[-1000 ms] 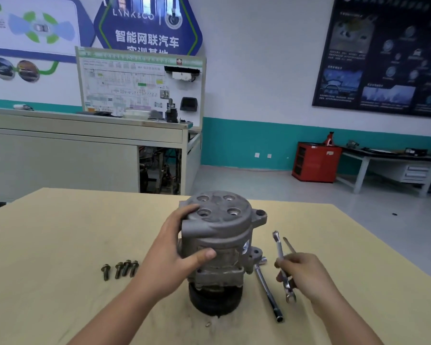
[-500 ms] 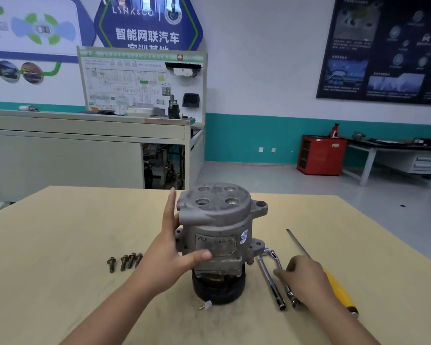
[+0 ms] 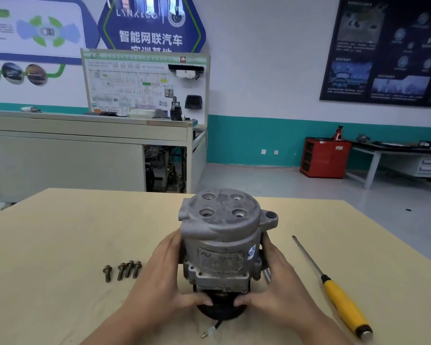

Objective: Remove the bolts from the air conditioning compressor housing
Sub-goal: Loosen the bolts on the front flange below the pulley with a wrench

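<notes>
The compressor [image 3: 222, 240] stands upright on its black pulley [image 3: 222, 312] on the table [image 3: 60, 232]. The left hand [image 3: 164, 277] and the right hand [image 3: 276, 282] are each wrapped round one flank, thumbs pressed to the pulley. With 4 bolts [image 3: 122, 270] lying loose just to its left, the step looks like turning the body to find any fasteners left. It seems heavy, so the person should support it from below, keep it level, and swing it clear of the bolts and the screwdriver [image 3: 334, 292].
</notes>
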`<state>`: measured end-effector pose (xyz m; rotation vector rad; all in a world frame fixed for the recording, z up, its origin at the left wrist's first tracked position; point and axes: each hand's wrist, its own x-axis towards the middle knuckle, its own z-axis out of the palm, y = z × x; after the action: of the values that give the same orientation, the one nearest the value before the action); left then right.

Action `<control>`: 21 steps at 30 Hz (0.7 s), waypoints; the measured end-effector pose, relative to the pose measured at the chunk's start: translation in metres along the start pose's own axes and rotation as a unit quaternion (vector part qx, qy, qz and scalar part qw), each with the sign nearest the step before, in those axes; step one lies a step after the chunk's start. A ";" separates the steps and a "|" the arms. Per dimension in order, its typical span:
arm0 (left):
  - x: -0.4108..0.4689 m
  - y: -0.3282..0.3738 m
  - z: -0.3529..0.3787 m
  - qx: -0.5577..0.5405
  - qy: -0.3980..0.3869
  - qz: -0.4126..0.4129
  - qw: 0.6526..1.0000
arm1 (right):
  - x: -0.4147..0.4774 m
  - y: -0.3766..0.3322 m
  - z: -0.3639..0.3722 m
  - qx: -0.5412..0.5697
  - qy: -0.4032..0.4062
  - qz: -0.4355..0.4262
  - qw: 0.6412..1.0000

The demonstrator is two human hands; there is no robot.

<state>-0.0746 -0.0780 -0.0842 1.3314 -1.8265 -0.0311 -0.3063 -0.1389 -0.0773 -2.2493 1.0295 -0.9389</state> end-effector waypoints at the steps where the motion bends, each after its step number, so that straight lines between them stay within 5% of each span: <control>1: 0.001 0.000 0.000 0.013 -0.003 0.005 1.000 | 0.000 0.003 0.000 0.000 0.010 -0.001 1.000; 8: 0.008 -0.012 -0.002 0.028 -0.044 -0.016 0.999 | 0.008 0.009 0.002 0.002 0.038 -0.036 0.999; 13: 0.009 -0.005 0.006 0.075 0.002 -0.002 0.997 | 0.013 0.011 -0.003 0.026 0.038 -0.035 0.998; 18: 0.005 -0.002 0.012 0.144 0.023 0.049 0.988 | 0.012 0.009 -0.001 -0.036 0.027 -0.053 0.998; 21: 0.004 -0.008 0.016 0.151 0.045 0.106 0.982 | 0.013 0.005 0.002 -0.119 0.104 -0.140 0.978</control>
<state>-0.0790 -0.0919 -0.0955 1.3092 -1.9396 0.4277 -0.3006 -0.1520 -0.0767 -2.5869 0.9705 -1.2485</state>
